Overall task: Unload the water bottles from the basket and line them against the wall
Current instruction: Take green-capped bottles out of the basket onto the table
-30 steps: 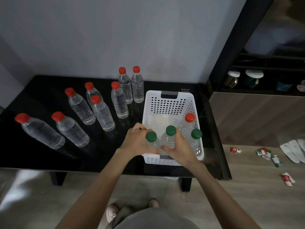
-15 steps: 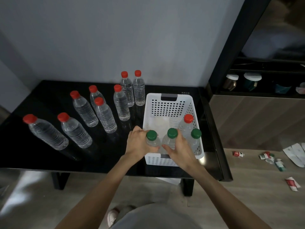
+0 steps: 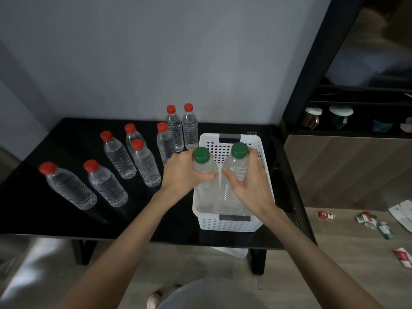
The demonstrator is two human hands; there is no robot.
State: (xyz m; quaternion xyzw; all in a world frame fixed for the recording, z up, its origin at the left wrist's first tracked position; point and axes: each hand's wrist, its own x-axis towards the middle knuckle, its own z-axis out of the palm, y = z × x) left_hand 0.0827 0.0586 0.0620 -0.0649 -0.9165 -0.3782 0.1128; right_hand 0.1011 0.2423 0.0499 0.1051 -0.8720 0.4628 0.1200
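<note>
A white perforated basket (image 3: 223, 224) stands on the right part of a black table (image 3: 55, 219). My left hand (image 3: 181, 172) grips a clear green-capped bottle (image 3: 201, 159) by its neck, raised above the basket. My right hand (image 3: 249, 186) holds a second green-capped bottle (image 3: 238, 157) the same way beside it. Both bottles' lower halves hang inside the basket's outline. Other bottles in the basket are hidden behind my hands. Several red-capped bottles (image 3: 120, 159) stand on the table to the left; two of them (image 3: 189, 126) stand close to the grey wall (image 3: 156, 52).
A dark shelf unit (image 3: 334, 121) with jars stands right of the table. Wrappers and small items (image 3: 367, 219) lie scattered on the wooden floor at right. My shoe (image 3: 153, 299) shows below the table's front edge.
Both hands have lifted their green-capped bottles up out of the basket. The red-capped and third green-capped bottles in the basket are now hidden by my hands.
</note>
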